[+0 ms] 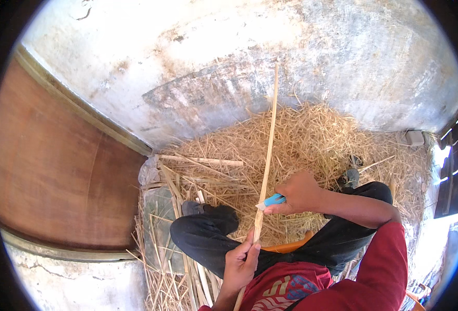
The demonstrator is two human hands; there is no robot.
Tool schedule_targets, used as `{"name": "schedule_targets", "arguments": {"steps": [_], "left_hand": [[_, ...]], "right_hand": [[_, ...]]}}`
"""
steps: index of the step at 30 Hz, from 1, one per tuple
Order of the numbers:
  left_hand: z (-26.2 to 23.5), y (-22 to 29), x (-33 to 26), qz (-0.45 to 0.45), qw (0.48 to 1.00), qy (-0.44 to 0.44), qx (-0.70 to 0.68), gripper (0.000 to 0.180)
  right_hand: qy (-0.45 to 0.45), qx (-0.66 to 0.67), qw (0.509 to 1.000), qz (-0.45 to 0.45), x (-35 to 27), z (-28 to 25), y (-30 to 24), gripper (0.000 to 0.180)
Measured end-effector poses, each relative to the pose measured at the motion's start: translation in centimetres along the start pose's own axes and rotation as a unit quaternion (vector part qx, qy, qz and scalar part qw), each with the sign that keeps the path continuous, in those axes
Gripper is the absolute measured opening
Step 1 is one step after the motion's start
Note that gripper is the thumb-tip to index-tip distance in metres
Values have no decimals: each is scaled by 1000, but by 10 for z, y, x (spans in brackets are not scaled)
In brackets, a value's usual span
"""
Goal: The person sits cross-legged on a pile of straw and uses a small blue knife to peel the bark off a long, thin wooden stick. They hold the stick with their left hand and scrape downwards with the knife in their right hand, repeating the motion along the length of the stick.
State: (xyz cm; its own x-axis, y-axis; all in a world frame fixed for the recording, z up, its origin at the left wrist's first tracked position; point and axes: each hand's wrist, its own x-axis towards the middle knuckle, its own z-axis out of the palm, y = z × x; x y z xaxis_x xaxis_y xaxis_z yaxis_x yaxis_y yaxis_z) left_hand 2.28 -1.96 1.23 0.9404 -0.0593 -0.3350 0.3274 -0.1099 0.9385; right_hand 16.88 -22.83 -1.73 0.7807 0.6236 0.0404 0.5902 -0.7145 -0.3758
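Note:
A long, thin, pale strip of split bamboo or cane [270,142] runs from my lap up toward the wall. My left hand [241,260] is wrapped round its lower part, near my body. In my right hand [297,193] is a blue-handled utility knife [274,199]. Its blade touches or lies very close to the strip, a little above the left hand. Fingers of the right hand hide part of the handle.
Straw-like shavings [312,137] are heaped against the stained wall [213,88]. More strips [200,160] lie at the left, near a brown door panel [68,166]. A small pale block [414,138] sits far right. My dark-trousered legs are spread either side.

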Motion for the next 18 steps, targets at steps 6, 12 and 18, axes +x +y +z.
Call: {"name": "schedule_targets", "arguments": {"steps": [6, 12, 18], "left_hand": [[1, -4, -12, 8, 998, -19, 61, 40], [-7, -4, -6, 53, 992, 25, 112, 39], [-4, -8, -2, 102, 979, 20, 174, 41]], "right_hand": [[56, 7, 968, 244, 31, -25, 95, 83], [9, -33, 999, 17, 1, -9, -6, 74], [83, -22, 985, 151, 33, -20, 48, 74]]}}
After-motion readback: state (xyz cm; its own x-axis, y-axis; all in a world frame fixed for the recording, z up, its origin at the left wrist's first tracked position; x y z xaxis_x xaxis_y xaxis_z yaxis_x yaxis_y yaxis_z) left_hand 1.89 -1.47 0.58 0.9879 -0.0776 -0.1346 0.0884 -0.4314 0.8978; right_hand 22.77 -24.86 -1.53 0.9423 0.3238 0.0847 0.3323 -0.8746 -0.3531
